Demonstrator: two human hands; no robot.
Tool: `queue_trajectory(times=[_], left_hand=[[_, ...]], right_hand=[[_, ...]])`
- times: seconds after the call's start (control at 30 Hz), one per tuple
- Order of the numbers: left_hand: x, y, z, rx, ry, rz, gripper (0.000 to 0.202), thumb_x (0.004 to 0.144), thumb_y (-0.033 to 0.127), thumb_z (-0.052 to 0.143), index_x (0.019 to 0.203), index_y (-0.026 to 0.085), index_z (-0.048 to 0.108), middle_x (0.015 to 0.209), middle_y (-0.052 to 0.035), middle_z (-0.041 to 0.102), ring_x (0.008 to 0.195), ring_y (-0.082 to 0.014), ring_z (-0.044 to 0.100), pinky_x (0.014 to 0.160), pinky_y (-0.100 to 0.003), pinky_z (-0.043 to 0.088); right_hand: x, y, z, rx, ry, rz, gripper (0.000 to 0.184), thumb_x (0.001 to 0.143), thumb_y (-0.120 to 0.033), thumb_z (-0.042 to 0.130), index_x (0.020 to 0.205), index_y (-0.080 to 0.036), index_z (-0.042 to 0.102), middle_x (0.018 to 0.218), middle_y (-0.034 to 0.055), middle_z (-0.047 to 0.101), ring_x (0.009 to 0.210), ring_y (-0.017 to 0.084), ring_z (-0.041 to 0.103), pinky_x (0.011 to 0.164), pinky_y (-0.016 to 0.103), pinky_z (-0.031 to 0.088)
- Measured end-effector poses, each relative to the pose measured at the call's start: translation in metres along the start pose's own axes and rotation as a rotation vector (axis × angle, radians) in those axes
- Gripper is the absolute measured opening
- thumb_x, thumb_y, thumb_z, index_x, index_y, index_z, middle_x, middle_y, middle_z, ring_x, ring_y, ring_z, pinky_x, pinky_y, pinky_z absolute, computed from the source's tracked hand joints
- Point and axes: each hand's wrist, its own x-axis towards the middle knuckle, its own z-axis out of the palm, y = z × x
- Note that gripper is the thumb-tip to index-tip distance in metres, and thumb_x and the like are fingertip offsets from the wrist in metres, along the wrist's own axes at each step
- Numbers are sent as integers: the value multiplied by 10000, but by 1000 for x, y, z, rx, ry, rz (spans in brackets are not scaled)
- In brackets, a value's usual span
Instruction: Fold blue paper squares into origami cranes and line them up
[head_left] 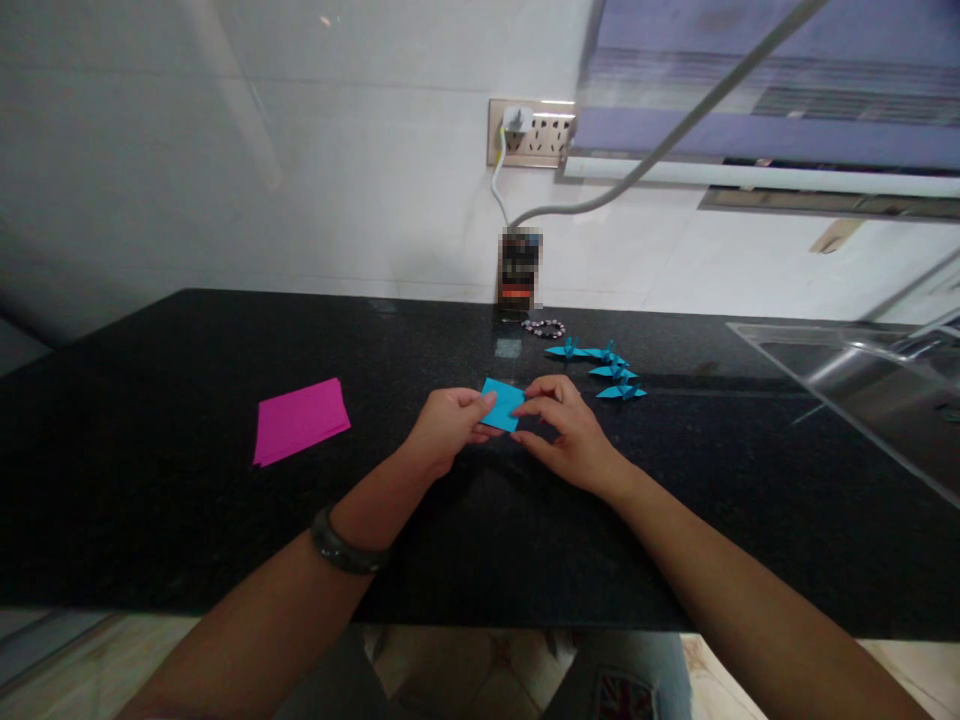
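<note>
A small blue square of folded paper (501,404) is held just above the dark counter. My left hand (450,425) pinches its left side, thumb on top and fingers beneath. At the right edge of the same paper, my right hand (566,430) has its fingertips and thumb curled around the edge and corner. Beyond the right hand stand several blue origami cranes (621,392), loosely arranged in a curve. A stack of magenta paper sheets (301,422) lies to the left of my left hand.
The black counter (187,530) runs up to a white tiled wall. A beaded bracelet (545,329) lies near a blurred dark object (519,270) against the wall. Above are a socket panel (531,133) and a grey cable (675,130). A metal sink (885,390) is at right.
</note>
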Motion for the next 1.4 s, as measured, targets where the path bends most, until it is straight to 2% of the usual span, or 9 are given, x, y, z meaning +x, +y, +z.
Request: queue_trajectory(times=[0.27, 0.47, 0.63, 0.83, 1.1, 1.23, 1.4], left_hand=[[-1, 0, 0, -12, -31, -9, 259, 725, 340, 595, 806, 94, 609, 689, -69, 663, 575, -129, 626, 503, -201, 448], [-5, 1, 4, -35, -96, -29, 283, 714, 364, 608, 808, 96, 611, 712, -74, 669, 593, -133, 633, 509, -200, 456], [-6, 1, 6, -54, -103, -31, 241, 728, 328, 601, 781, 93, 603, 667, -60, 658, 572, -121, 623, 509, -196, 465], [-2, 2, 3, -32, -18, -30, 199, 760, 288, 563, 809, 97, 593, 652, -52, 653, 539, -114, 618, 460, -179, 443], [-2, 2, 3, -4, -21, -25, 206, 764, 297, 558, 793, 94, 585, 652, -57, 654, 537, -113, 619, 453, -171, 431], [-2, 2, 2, 4, -3, -29, 207, 766, 297, 552, 789, 96, 590, 647, -58, 655, 534, -114, 617, 461, -179, 437], [-1, 1, 1, 13, -3, -23, 209, 753, 302, 565, 794, 100, 601, 644, -58, 658, 544, -116, 618, 479, -187, 446]], right_hand=[[1, -1, 1, -35, 64, -39, 135, 764, -205, 552, 877, -225, 624, 967, 65, 469, 917, 189, 470, 778, 366, 435], [2, -1, 2, -58, 159, 47, 89, 781, -197, 522, 798, -180, 608, 989, 84, 463, 951, 196, 468, 807, 363, 423], [2, -5, 1, 26, 86, 54, 73, 774, -167, 506, 800, -175, 573, 980, 81, 473, 938, 180, 484, 798, 344, 438], [1, -6, -3, 57, -21, -47, 294, 693, -179, 595, 984, -205, 560, 1107, 94, 420, 1063, 223, 422, 874, 395, 405], [1, 1, 1, -10, 22, -31, 202, 740, -172, 560, 934, -225, 583, 1065, 77, 439, 1028, 208, 441, 865, 396, 408], [1, 2, 0, -28, 1, -51, 242, 706, -235, 621, 946, -230, 586, 1085, 80, 436, 1025, 223, 442, 851, 407, 414], [1, 1, 0, -34, 13, -48, 216, 726, -212, 594, 941, -230, 588, 1077, 79, 445, 1025, 221, 444, 844, 410, 414]])
